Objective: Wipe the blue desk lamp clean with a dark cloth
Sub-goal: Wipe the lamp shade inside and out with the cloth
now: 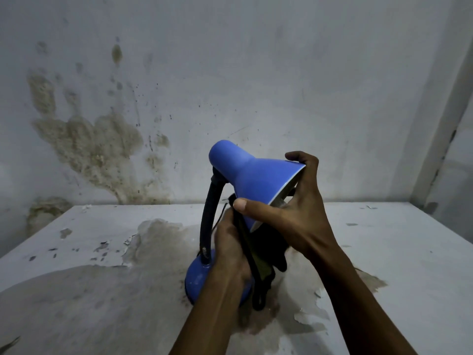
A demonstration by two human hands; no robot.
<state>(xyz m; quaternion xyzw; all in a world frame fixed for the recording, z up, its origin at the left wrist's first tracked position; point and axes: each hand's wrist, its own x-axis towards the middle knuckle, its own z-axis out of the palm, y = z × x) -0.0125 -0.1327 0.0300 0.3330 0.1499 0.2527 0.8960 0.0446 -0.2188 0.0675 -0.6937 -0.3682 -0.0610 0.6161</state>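
The blue desk lamp [252, 175] stands on a stained white table [102, 290]. Its black bendy neck [208, 219] rises from a round blue base [198, 278]. The cone shade tilts down to the right. My right hand [294, 208] grips the shade's rim, thumb on the lower outside, fingers curled over the top edge. Under the shade, my left hand [230, 249] is closed on a dark cloth [266, 262], which hangs down in front of the base. The cloth touches the shade's lower rim.
A mouldy, stained wall [89, 139] stands close behind the table. The table's paint is peeling, with loose flakes [307, 316] near the lamp. A pale vertical frame [445, 124] runs up at the right.
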